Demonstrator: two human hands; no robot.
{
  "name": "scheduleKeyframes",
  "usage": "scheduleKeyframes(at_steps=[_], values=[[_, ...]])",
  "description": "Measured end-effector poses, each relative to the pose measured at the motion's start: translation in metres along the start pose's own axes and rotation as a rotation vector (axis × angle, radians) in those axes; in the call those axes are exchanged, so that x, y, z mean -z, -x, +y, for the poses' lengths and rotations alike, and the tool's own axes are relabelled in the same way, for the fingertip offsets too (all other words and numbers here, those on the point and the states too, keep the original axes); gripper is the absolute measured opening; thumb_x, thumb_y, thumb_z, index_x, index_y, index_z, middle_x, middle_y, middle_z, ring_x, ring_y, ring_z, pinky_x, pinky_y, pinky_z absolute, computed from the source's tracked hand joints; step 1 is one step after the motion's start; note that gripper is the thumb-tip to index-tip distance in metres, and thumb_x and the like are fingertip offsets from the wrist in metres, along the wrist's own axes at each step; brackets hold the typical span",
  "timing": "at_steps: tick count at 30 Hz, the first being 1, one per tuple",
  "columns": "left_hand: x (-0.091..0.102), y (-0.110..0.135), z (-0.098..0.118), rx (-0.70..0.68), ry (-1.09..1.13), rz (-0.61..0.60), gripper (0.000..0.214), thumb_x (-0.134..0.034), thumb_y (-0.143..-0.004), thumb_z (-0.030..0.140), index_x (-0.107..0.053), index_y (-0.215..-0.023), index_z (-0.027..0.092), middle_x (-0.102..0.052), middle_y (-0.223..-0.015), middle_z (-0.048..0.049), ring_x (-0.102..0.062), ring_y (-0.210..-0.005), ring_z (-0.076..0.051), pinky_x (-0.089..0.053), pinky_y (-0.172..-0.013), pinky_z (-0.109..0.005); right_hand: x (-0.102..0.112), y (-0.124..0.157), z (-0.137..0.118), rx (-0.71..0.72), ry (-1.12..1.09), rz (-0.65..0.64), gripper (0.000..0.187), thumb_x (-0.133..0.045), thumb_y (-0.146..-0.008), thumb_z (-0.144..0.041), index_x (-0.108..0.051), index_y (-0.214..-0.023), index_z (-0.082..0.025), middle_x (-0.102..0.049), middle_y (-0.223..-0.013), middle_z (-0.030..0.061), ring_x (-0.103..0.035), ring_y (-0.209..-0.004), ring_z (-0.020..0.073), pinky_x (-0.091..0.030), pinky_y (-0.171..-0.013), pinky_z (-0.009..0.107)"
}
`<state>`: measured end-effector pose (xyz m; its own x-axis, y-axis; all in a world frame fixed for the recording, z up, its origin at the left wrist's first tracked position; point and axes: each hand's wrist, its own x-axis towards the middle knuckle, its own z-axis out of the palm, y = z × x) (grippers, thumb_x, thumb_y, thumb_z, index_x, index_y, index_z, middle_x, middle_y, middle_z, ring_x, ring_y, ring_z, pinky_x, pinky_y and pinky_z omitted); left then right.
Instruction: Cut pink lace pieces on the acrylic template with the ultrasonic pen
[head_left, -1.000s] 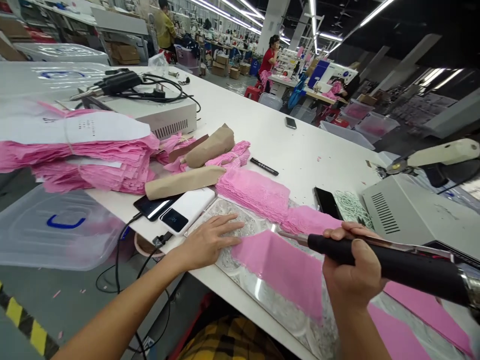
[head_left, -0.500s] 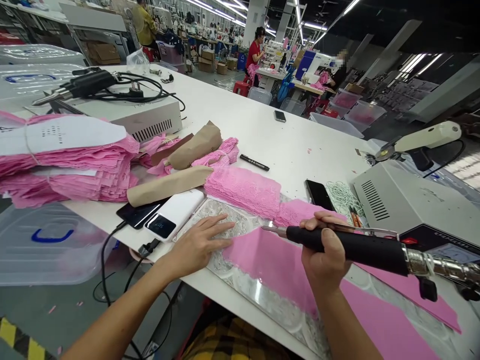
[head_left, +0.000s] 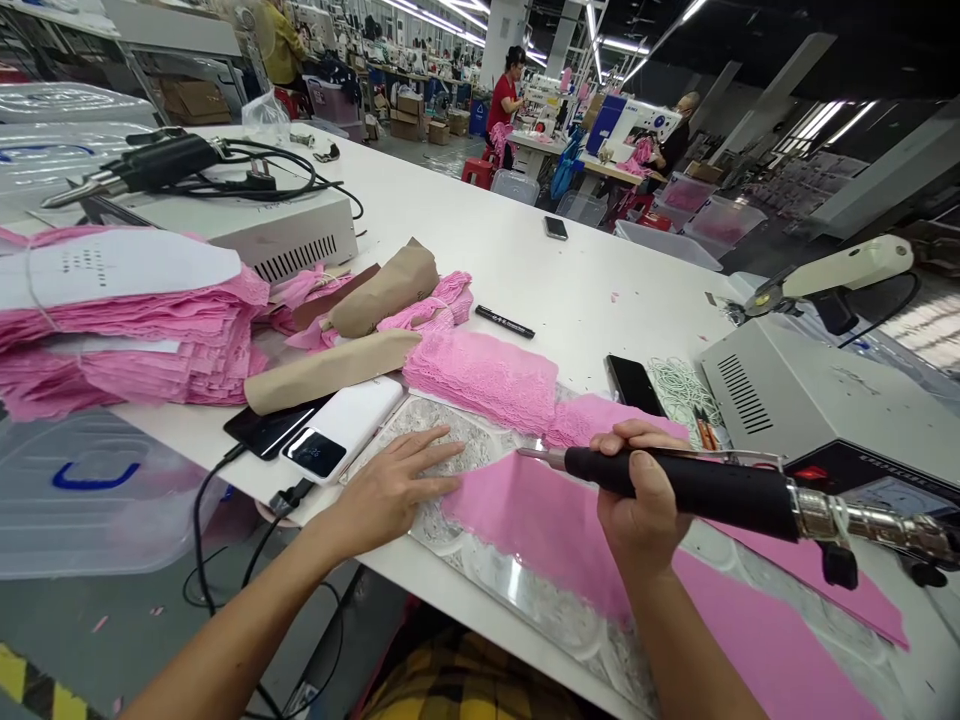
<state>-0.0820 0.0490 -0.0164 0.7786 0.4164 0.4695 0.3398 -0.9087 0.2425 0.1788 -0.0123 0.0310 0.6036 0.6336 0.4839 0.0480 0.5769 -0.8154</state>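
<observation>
Fabric panel (head_left: 536, 535) on board (head_left: 484, 440); cloth stack (head_left: 484, 380) behind panel, marker (head_left: 505, 321) behind stack; power bank (head_left: 364, 420) left of board

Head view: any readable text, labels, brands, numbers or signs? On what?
Nothing reads with certainty.
White device with display: digits, too blurred.
White sheet on the left pink stack: rows of print, too small.
Black marker: pale lettering, too small.
Grey box at right: lettering along the dark front panel, blurred.
Distant sewing machine: marking, too small.
</observation>
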Motion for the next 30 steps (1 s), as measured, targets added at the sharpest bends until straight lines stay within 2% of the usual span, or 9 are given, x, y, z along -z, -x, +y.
scheduleKeyframes(at_steps=[4, 8, 14, 19, 30], values=[[0.000, 0.000, -0.002, -0.012, -0.007, 0.007, 0.063, -0.039, -0.074, -0.011, -0.070, -0.114, 0.025, -0.057, -0.141, -0.0039, -0.041, -0.141, -0.027, -0.047, -0.106, -0.049, -0.001, -0.002, -0.001, 0.001, 0.000, 0.012, 0.009, -0.066, -0.073, -0.024, -0.062, -0.081, -0.021, -0.059, -0.087, -0.0011, -0.057, -0.065, 0.0111, -0.053, -0.069, 0.035], [0.002, -0.002, -0.003, -0.042, -0.009, 0.020, 0.063, -0.036, -0.075, -0.012, -0.070, -0.114, 0.024, -0.056, -0.142, -0.0033, -0.038, -0.142, -0.025, -0.046, -0.107, -0.047, 0.006, -0.012, -0.016, 0.042, 0.001, 0.100, 0.011, -0.063, -0.071, -0.024, -0.062, -0.081, -0.020, -0.060, -0.086, -0.0003, -0.057, -0.063, 0.0108, -0.051, -0.067, 0.034], [0.005, -0.003, -0.006, -0.046, -0.011, -0.003, 0.064, -0.035, -0.078, -0.011, -0.069, -0.116, 0.026, -0.054, -0.144, -0.0010, -0.037, -0.144, -0.025, -0.044, -0.110, -0.046, 0.054, -0.021, -0.045, 0.090, 0.137, 0.229, 0.012, -0.057, -0.065, -0.023, -0.061, -0.076, -0.018, -0.059, -0.080, 0.0010, -0.055, -0.057, 0.0111, -0.049, -0.061, 0.032], [0.005, -0.002, -0.008, -0.056, -0.019, -0.012, 0.062, -0.035, -0.082, -0.009, -0.068, -0.119, 0.028, -0.052, -0.146, -0.0014, -0.036, -0.144, -0.025, -0.042, -0.112, -0.047, 0.086, -0.017, -0.050, 0.110, 0.178, 0.290, 0.013, -0.055, -0.062, -0.020, -0.061, -0.073, -0.017, -0.060, -0.076, 0.0013, -0.054, -0.054, 0.0112, -0.047, -0.057, 0.031], [0.006, -0.003, -0.010, -0.058, -0.015, -0.005, 0.058, -0.036, -0.085, -0.006, -0.067, -0.120, 0.028, -0.051, -0.147, -0.0010, -0.037, -0.144, -0.025, -0.043, -0.111, -0.045, 0.094, -0.015, -0.046, 0.101, 0.169, 0.300, 0.013, -0.055, -0.062, -0.021, -0.060, -0.073, -0.017, -0.060, -0.078, 0.0010, -0.054, -0.054, 0.0113, -0.048, -0.057, 0.032]])
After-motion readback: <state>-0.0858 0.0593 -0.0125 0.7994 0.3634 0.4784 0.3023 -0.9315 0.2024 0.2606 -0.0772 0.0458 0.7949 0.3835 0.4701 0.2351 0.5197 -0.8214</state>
